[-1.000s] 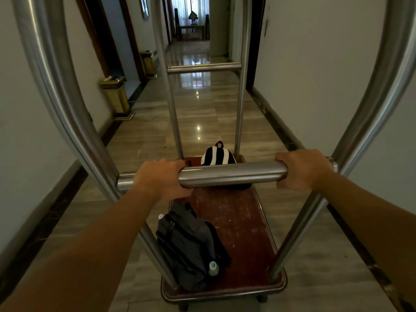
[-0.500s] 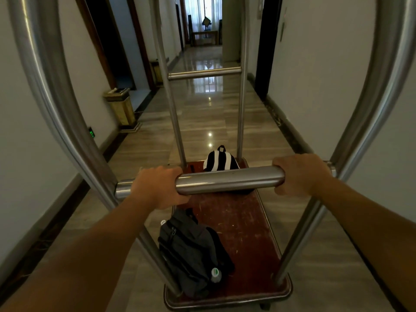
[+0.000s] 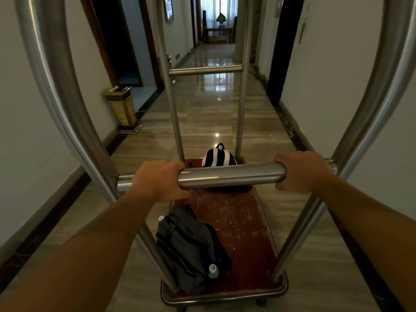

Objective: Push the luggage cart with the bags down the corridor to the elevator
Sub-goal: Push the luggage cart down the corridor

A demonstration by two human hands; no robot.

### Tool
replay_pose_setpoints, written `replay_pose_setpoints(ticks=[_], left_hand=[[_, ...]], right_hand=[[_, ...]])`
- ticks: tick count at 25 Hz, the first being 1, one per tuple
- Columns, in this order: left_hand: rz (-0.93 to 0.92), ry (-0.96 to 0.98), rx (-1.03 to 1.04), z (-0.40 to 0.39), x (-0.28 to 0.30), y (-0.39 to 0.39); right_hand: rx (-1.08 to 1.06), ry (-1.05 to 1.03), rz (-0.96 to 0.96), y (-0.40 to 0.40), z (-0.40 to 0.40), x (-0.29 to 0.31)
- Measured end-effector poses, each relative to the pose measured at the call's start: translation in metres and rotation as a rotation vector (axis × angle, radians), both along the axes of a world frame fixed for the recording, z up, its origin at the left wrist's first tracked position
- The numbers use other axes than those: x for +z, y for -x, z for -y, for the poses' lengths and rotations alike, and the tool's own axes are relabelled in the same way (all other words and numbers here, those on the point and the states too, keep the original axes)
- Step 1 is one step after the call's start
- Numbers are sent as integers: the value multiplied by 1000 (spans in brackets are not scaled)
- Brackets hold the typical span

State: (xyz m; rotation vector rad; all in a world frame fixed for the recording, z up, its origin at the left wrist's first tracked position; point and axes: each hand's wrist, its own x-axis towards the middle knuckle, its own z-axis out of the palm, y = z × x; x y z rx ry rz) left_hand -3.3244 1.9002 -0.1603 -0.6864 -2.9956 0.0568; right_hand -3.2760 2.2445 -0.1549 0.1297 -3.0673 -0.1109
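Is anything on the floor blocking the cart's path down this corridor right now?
Nothing visible does. The glossy floor ahead of the steel-framed luggage cart lies bare up to the far wooden table. The gold waste bin stands against the left wall, off the cart's line. Both hands, left and right, grip the handle bar.

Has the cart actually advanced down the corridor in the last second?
Yes. The luggage cart has rolled forward: the gold bin by the left wall now stands nearer, and the dark doorway on the right has drawn closer.
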Motion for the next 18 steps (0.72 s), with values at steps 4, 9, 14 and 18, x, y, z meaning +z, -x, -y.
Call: replay_pose_setpoints(ticks=[4,9,14,18], left_hand=[[6,-29,13,-19,3,76],[17,-42,3,-41,5,181],[-11,-28,-7,-57,5,290],[-54,-43,-23,-68,0,375]], right_hand=[[-4,-5,16,83,-19,0],[7,-14,-10,191,-41,3],[5,-24,26,300,-54,9],[4,18,14,384,-67,6]])
